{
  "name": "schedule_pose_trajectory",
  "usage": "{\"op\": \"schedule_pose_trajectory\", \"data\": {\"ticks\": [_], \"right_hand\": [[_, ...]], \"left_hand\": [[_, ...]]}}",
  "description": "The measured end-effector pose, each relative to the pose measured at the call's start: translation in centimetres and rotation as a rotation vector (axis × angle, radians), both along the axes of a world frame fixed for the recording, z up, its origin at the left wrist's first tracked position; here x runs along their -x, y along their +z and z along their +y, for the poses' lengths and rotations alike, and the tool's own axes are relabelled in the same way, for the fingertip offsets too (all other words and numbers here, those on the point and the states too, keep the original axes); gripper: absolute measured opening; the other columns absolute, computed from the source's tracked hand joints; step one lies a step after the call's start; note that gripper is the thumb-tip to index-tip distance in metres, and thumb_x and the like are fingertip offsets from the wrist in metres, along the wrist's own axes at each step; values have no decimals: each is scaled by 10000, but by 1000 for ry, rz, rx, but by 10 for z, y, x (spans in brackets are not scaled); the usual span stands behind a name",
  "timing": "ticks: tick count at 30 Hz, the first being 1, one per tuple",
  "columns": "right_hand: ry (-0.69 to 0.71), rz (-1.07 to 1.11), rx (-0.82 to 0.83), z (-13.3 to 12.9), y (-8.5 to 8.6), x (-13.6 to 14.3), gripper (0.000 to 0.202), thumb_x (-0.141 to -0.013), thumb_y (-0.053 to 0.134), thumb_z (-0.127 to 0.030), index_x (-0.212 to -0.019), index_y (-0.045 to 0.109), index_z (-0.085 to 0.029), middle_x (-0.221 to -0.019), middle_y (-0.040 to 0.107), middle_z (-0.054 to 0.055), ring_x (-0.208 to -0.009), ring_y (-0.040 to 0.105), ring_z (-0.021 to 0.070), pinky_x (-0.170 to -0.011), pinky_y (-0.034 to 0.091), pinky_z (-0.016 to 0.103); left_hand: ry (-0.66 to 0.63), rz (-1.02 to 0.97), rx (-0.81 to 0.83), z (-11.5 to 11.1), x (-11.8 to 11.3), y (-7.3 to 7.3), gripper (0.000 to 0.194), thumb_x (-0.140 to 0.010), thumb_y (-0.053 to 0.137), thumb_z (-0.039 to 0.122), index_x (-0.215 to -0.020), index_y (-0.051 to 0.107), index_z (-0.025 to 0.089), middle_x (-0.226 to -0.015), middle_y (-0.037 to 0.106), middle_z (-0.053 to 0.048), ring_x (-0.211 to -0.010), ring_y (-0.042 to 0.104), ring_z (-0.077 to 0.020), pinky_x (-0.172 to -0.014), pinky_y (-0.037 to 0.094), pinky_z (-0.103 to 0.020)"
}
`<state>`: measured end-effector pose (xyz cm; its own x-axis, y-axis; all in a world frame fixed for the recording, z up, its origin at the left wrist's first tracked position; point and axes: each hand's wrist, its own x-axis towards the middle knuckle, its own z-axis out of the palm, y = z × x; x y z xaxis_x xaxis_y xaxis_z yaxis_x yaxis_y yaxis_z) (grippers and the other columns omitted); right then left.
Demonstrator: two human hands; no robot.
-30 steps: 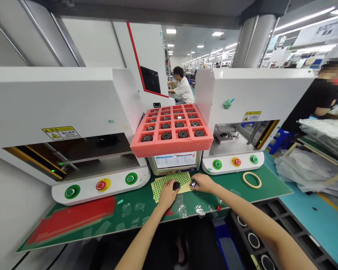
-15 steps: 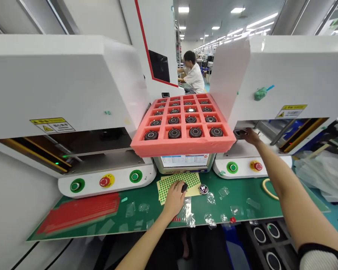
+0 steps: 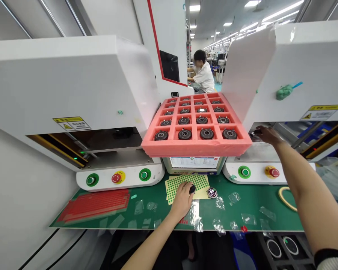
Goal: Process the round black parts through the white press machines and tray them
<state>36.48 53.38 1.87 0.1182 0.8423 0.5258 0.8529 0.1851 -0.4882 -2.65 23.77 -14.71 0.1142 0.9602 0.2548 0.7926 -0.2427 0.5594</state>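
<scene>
My left hand rests over the yellow sheets of green dot stickers, its fingers closed on a small dark round part. Just right of it, a round watch body with a lit screen lies on the green bench. My right hand reaches into the opening of the right-hand machine. Its fingers pinch a dark part above a metal fixture; the fingers hide much of it. Between the machines, a pink foam tray holds several round black watch bodies.
A small monitor stands under the tray. The left machine has green and red buttons. Red strips, clear film scraps and a cream ring lie on the bench. Below is a black tray. A co-worker sits beyond.
My view has swung left, so the scene sits further right. Inside the right machine, my right hand has shifted on the dark part at the fixture. My left hand keeps its hold.
</scene>
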Motion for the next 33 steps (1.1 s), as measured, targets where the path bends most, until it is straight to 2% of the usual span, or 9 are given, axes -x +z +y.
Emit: {"op": "schedule_pose_trajectory", "data": {"ticks": [4, 9, 13, 16, 20, 23, 25, 28, 33], "right_hand": [[13, 176, 6, -46, 5, 9, 253, -976, 492, -345, -1104, 614, -164, -1136, 622, 86, -1006, 618, 188, -889, 513, 398], [83, 415, -90, -199, -36, 43, 388, -873, 556, -508, -1063, 560, -171, -1024, 648, 131, -987, 644, 267, -887, 517, 486], [263, 539, -82, -323, -66, 85, 374, -871, 542, -508, -1109, 537, -219, -1022, 700, 122, -951, 696, 259, -811, 581, 429], [419, 681, -40, -380, -60, 121, 319, -899, 560, -414, -1177, 526, -261, -1149, 681, 113, -1077, 667, 253, -878, 580, 407], [645, 875, -15, -429, -27, 166, 335, -909, 570, -389, -1223, 512, -288, -1236, 625, 94, -1181, 608, 251, -992, 524, 427], [816, 934, 35, -460, -5, 191, 342, -906, 578, -404, -1226, 503, -309, -1227, 625, 82, -1169, 614, 241, -977, 534, 397], [897, 976, 81, -477, 2, 202, 339, -900, 595, -395, -1219, 502, -326, -1227, 629, 70, -1149, 626, 226, -948, 551, 362], [956, 1015, 123, -495, 5, 204, 370, -910, 587, -376, -1262, 479, -343, -1242, 628, 61, -1157, 620, 215, -980, 532, 364], [1000, 904, 38, -509, 16, 185, 391, -906, 591, -383, -1279, 541, -281, -1167, 664, 87, -1110, 628, 237, -952, 541, 385]], "left_hand": [[-5, -98, 2, -3, 1, 1, 395, -863, 539, 280, -1237, 509, 156, -1292, 561, -158, -1307, 441, -319, -1104, 332, -556], [12, -317, 4, 0, 5, 12, 357, -784, 606, 297, -1118, 569, 174, -1192, 613, -145, -1224, 515, -316, -1068, 369, -547], [60, -518, 9, -16, -10, 44, 402, -795, 594, 377, -1139, 555, 173, -1277, 555, -157, -1301, 438, -313, -1096, 306, -552], [-20, -654, 86, -58, -42, 78, 367, -873, 484, 492, -939, 639, 166, -1055, 663, -141, -1108, 586, -295, -1016, 398, -511], [-266, -999, 403, -138, -80, 120, 647, -933, 261, 604, -785, 689, 141, -758, 713, -113, -730, 689, -220, -766, 539, -389], [-296, -1689, 727, -182, -85, 152, 524, -854, 521, 603, -895, 722, 121, -872, 737, -118, -841, 696, -200, -826, 531, -326], [-230, -1949, 784, -201, -81, 171, 377, -746, 736, 484, -879, 739, 132, -857, 740, -78, -836, 688, -156, -813, 525, -246], [-105, -1935, 691, -219, -75, 193, 292, -666, 835, 371, -821, 737, 144, -758, 712, -23, -706, 662, -98, -681, 523, -170], [103, -1350, 203, -244, -67, 210, 177, -714, 797, 316, -749, 712, 166, -666, 655, 2, -526, 605, -105, -528, 499, -208]]}}
